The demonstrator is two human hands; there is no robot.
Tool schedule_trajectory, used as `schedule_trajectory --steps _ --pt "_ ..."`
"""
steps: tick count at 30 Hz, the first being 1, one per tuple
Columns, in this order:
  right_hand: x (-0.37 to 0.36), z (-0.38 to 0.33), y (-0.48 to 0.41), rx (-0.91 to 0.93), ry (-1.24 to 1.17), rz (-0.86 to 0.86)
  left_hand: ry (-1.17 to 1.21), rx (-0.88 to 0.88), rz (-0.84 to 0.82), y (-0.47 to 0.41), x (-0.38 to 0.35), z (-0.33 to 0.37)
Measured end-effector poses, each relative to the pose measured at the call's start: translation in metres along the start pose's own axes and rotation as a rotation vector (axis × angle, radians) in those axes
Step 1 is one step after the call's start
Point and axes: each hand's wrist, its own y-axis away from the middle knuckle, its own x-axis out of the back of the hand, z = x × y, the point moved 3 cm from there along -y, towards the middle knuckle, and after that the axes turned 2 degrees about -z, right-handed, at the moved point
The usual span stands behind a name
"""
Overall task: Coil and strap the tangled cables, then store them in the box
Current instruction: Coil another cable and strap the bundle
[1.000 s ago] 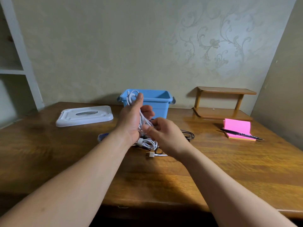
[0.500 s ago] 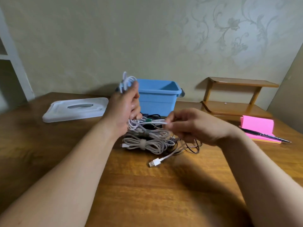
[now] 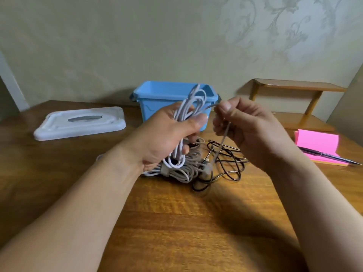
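Observation:
My left hand (image 3: 167, 134) grips a coil of white cable (image 3: 189, 107), its loops sticking out above and below the fist. My right hand (image 3: 247, 126) pinches that cable's loose tail, which hangs down with its plug (image 3: 207, 169) swinging just above the table. Under my hands lies a strapped grey cable bundle (image 3: 176, 171) and a loose tangle of black cable (image 3: 227, 163). Behind my hands stands the open blue box (image 3: 157, 103).
The box's white lid (image 3: 80, 124) lies at the left on the wooden table (image 3: 176, 222). A pink sticky-note pad (image 3: 318, 144) with a black pen (image 3: 330, 156) sits at the right, a small wooden shelf (image 3: 294, 103) behind it.
My right hand has lifted the cable's tail off the table and brought it close to the left hand. The left hand has tilted the coil. The view has dropped lower.

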Motion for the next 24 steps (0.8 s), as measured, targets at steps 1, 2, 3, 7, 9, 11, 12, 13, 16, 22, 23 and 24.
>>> schedule_trajectory --steps 1,2,3,7,9,11,12,13,16,22,23,24 --pt "-0.004 0.000 0.002 0.020 -0.005 0.015 -0.012 -0.014 -0.023 0.001 -0.005 0.000" --pt "-0.009 0.000 0.003 0.041 -0.006 0.029 -0.025 -0.034 -0.055 0.001 -0.010 0.000" --pt "-0.013 0.000 0.005 0.057 -0.009 0.040 -0.025 -0.049 -0.089 0.002 -0.015 0.000" --pt "-0.026 0.002 0.009 0.042 -0.047 0.063 0.033 -0.054 -0.183 0.005 -0.034 0.003" --pt "-0.028 0.003 0.008 0.055 -0.044 0.072 0.068 -0.010 -0.159 0.004 -0.038 -0.002" --pt "-0.029 0.005 0.004 0.045 -0.112 0.087 0.143 0.043 -0.168 0.002 -0.037 -0.010" --pt "-0.027 0.006 0.002 0.012 -0.165 0.081 0.201 0.072 -0.212 0.003 -0.036 -0.011" --pt "-0.025 0.007 0.000 -0.020 -0.202 0.039 0.260 0.100 -0.275 0.004 -0.037 -0.011" --pt "-0.034 0.005 0.006 -0.106 -0.190 -0.227 0.328 0.181 -0.481 0.011 -0.044 -0.008" --pt "-0.034 0.002 0.006 -0.062 -0.160 0.039 0.377 0.313 -0.441 0.010 -0.047 -0.013" --pt "-0.031 0.003 0.005 -0.040 -0.150 0.104 0.333 0.300 -0.410 0.010 -0.047 -0.014" --pt "-0.029 0.003 0.005 -0.021 -0.132 0.159 0.271 0.278 -0.380 0.009 -0.048 -0.015"
